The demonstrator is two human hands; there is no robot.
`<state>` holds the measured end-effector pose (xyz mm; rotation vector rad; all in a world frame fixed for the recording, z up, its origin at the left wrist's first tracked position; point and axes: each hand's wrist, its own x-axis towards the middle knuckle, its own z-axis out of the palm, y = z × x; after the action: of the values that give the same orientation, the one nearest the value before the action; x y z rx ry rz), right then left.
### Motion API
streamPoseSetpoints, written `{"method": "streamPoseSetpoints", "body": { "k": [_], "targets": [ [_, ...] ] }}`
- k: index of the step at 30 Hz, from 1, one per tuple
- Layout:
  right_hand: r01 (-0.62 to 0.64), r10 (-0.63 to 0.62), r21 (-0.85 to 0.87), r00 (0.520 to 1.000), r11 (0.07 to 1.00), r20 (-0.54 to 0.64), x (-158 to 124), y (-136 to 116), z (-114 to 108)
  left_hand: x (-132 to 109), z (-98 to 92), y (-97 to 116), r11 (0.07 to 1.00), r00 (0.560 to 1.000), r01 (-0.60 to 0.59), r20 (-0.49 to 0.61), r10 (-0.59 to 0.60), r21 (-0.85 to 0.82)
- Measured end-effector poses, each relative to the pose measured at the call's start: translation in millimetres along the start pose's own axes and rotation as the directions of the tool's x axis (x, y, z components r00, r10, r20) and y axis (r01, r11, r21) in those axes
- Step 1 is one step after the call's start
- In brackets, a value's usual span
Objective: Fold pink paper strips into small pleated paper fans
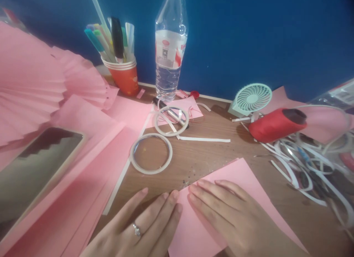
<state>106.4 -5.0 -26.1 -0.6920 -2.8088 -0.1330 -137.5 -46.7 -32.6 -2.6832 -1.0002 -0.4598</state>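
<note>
A folded sheet of pink paper [243, 183] lies at the front of the wooden table. My right hand [224, 209] rests flat on it, fingers stretched out toward its left edge. My left hand [149, 223], with a ring on one finger, lies at the paper's left edge; its fingers are extended and the fingertips reach that edge. Neither hand grasps anything. Just beyond my left hand lies a thin roll of tape [151, 172], and a second tape roll [171, 133] sits behind it, partly over a dark pen [177, 115].
Pink sheets [91, 183] and a phone [41, 172] cover the left side, with pleated paper fans [27, 80] behind. At the back stand a cup of pens [124, 76] and a water bottle [168, 61]. A small fan [252, 98], red roll [272, 126] and white strips [290, 172] lie right.
</note>
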Motion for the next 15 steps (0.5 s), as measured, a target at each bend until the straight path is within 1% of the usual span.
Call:
{"method": "streamPoseSetpoints", "body": {
  "k": [4,6,9,11,13,15],
  "targets": [
    [0.026,-0.026,-0.005,1.0,1.0,0.008,1,1,-2,3,-1.7,-3,1.0,0.999,0.011,0.037,-0.01,-0.017],
    [0.013,-0.013,-0.019,1.0,1.0,0.015,1,2,-6,3,-1.2,-4,1.0,0.998,0.012,0.057,-0.011,-0.027],
    [-0.059,0.064,-0.053,0.992,0.997,0.109,1,2,-13,0,2.5,-4,0.999,0.997,-0.001,0.078,0.005,-0.041],
    [-0.08,0.092,-0.073,0.98,0.994,0.179,-1,3,-16,-4,5.5,-4,0.999,0.996,-0.017,0.088,0.021,-0.041],
    [-0.07,0.087,-0.096,0.979,0.993,0.185,-4,5,-17,-6,8.2,-4,0.999,0.995,-0.021,0.092,0.025,-0.035],
    [-0.048,0.067,-0.118,0.984,0.992,0.166,-7,7,-17,-8,10.4,-3,0.999,0.996,-0.023,0.087,0.026,-0.035]
  ]
}}
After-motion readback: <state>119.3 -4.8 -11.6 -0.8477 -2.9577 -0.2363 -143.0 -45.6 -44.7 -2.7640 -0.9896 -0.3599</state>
